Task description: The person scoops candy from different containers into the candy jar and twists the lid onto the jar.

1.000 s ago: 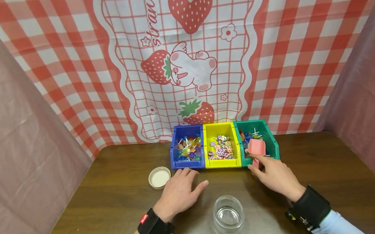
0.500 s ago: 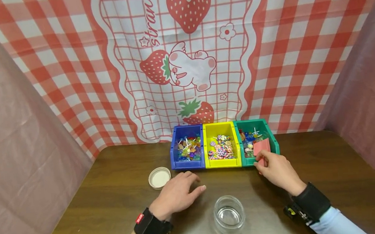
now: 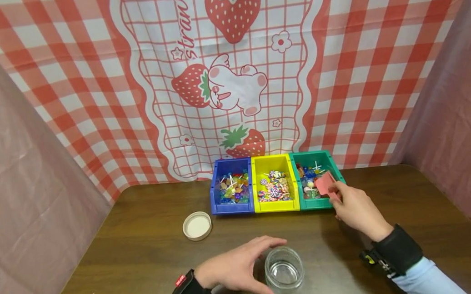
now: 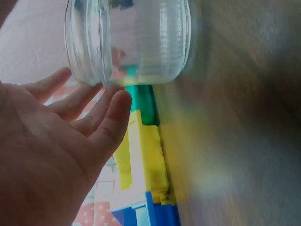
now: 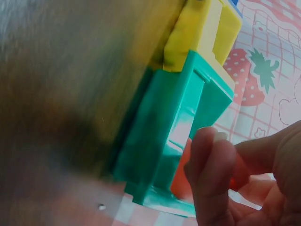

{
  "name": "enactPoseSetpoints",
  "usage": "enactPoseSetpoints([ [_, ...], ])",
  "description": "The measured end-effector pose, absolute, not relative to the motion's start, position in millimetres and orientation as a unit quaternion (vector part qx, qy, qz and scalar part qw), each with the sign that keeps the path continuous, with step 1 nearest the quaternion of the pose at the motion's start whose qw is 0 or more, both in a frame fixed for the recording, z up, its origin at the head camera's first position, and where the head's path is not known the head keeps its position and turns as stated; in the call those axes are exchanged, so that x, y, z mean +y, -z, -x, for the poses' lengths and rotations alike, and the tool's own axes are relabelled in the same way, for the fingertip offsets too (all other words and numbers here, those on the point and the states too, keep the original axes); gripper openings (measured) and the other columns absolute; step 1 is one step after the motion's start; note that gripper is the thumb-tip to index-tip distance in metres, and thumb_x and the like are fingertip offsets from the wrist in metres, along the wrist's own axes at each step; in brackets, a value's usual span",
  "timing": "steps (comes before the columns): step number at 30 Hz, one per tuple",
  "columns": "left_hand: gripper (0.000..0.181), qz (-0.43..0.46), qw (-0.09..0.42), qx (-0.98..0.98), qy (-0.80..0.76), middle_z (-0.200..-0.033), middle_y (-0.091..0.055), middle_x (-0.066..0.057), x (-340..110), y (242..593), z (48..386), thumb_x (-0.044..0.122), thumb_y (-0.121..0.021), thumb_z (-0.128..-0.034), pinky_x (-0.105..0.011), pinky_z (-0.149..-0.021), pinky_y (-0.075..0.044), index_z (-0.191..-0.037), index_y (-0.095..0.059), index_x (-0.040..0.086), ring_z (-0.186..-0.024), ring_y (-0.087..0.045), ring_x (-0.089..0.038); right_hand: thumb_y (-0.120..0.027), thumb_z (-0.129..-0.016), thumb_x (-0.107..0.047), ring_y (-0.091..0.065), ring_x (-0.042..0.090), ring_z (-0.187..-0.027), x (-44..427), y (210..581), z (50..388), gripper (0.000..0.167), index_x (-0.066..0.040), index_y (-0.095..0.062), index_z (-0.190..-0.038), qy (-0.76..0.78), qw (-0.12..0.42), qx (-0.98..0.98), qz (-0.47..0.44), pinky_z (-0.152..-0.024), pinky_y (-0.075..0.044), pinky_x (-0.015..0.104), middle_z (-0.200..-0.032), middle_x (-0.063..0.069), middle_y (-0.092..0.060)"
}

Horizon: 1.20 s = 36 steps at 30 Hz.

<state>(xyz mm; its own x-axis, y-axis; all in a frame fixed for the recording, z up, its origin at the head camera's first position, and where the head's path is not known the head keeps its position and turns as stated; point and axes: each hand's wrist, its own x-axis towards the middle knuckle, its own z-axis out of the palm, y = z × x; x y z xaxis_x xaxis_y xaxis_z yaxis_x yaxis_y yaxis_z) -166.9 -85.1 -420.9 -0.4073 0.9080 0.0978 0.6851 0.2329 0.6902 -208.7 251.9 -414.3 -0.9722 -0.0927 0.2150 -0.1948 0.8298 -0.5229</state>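
My left hand spreads its thumb and fingers around the near-left side of a clear glass jar, which stands lidless on the table. In the left wrist view, the fingers are straight beside the jar; whether they touch it I cannot tell. My right hand pinches the handle of a small pink scoop. The scoop's head is tilted inside the green bin, over small colourful candies. From the right wrist, the fingers hide most of the scoop.
Left of the green bin are a yellow bin with swirl lollipops and a blue bin with mixed candies. A round lid lies on the wooden table. A checkered cloth hangs behind.
My left hand has moved right and nearer, from beside the lid to the jar, its fingers spreading. My right hand has shifted rightward and turned the scoop within the green bin.
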Motion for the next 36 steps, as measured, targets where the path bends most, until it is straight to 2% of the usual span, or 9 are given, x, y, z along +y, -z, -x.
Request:
enactPoseSetpoints([
  [5,0.103,-0.533,0.122,0.773,-0.322,-0.148,-0.041,0.0,-79,424,162,0.034,-0.091,-0.0727,-0.029,-0.11,-0.034,-0.153,-0.028,0.019,-0.134,-0.038,-0.011,-0.063,-0.094,-0.003,-0.05,0.023,-0.063,254,411,207,0.027,0.002,-0.06,-0.119,-0.242,0.116,-0.96,-0.082,-0.054,-0.04,0.037,-0.088,0.014,-0.062],
  [9,0.099,-0.519,0.104,0.792,-0.304,-0.146,-0.043,0.002,-75,426,160,0.038,-0.089,-0.0735,-0.029,-0.108,-0.036,-0.152,-0.032,0.018,-0.132,-0.039,-0.01,-0.063,-0.093,-0.002,-0.055,0.03,-0.075,255,412,207,0.026,0.003,-0.06,-0.119,-0.226,0.127,-0.962,-0.083,-0.062,-0.049,0.047,-0.102,0.023,-0.065],
  [14,0.087,-0.496,0.104,0.812,-0.289,-0.143,-0.045,0.005,-73,427,160,0.042,-0.084,-0.0793,-0.028,-0.106,-0.039,-0.149,-0.039,0.017,-0.129,-0.04,-0.008,-0.058,-0.094,0.0,-0.057,0.032,-0.079,257,413,208,0.024,0.006,-0.055,-0.117,-0.217,0.124,-0.965,-0.076,-0.066,-0.051,0.052,-0.101,0.024,-0.062],
  [19,0.085,-0.497,0.075,0.823,-0.264,-0.14,-0.049,0.005,-72,424,162,0.045,-0.084,-0.0782,-0.027,-0.106,-0.038,-0.146,-0.044,0.013,-0.127,-0.043,-0.008,-0.053,-0.091,0.002,-0.058,0.035,-0.083,258,409,208,0.029,0.01,-0.052,-0.119,-0.203,0.124,-0.969,-0.07,-0.068,-0.051,0.055,-0.102,0.026,-0.06],
  [22,0.085,-0.494,0.064,0.829,-0.255,-0.14,-0.05,0.005,-71,423,163,0.047,-0.083,-0.0777,-0.027,-0.106,-0.039,-0.145,-0.045,0.012,-0.127,-0.044,-0.008,-0.057,-0.091,-0.002,-0.056,0.033,-0.074,259,406,209,0.023,0.011,-0.056,-0.11,-0.183,0.137,-0.97,-0.08,-0.063,-0.051,0.051,-0.089,0.021,-0.059],
  [25,0.086,-0.492,0.06,0.83,-0.255,-0.141,-0.049,0.005,-71,424,163,0.049,-0.083,-0.0775,-0.028,-0.107,-0.038,-0.146,-0.045,0.013,-0.128,-0.044,-0.008,-0.064,-0.093,-0.011,-0.05,0.027,-0.061,259,404,211,0.017,0.006,-0.059,-0.091,-0.154,0.157,-0.971,-0.096,-0.054,-0.046,0.043,-0.072,0.011,-0.052],
  [27,0.086,-0.493,0.055,0.83,-0.254,-0.141,-0.05,0.004,-71,425,164,0.05,-0.083,-0.0775,-0.028,-0.107,-0.038,-0.146,-0.045,0.013,-0.128,-0.044,-0.009,-0.067,-0.094,-0.016,-0.046,0.024,-0.054,257,401,213,0.023,0.002,-0.059,-0.081,-0.133,0.171,-0.971,-0.1,-0.049,-0.041,0.039,-0.064,0.006,-0.046],
  [31,0.087,-0.495,0.055,0.83,-0.252,-0.14,-0.05,0.004,-70,426,166,0.05,-0.082,-0.0775,-0.028,-0.107,-0.038,-0.146,-0.045,0.012,-0.127,-0.044,-0.008,-0.07,-0.092,-0.023,-0.046,0.024,-0.046,254,395,220,0.034,-0.004,-0.056,-0.067,-0.071,0.221,-0.966,-0.111,-0.04,-0.041,0.04,-0.054,0.003,-0.042],
  [36,0.086,-0.493,0.067,0.831,-0.25,-0.139,-0.05,0.006,-70,426,166,0.051,-0.082,-0.0774,-0.027,-0.106,-0.039,-0.146,-0.045,0.013,-0.126,-0.045,-0.007,-0.074,-0.088,-0.021,-0.04,0.02,-0.039,251,385,233,0.049,-0.012,-0.042,-0.052,0.012,0.277,-0.949,-0.151,-0.033,-0.038,0.038,-0.046,0.0,-0.032],
])
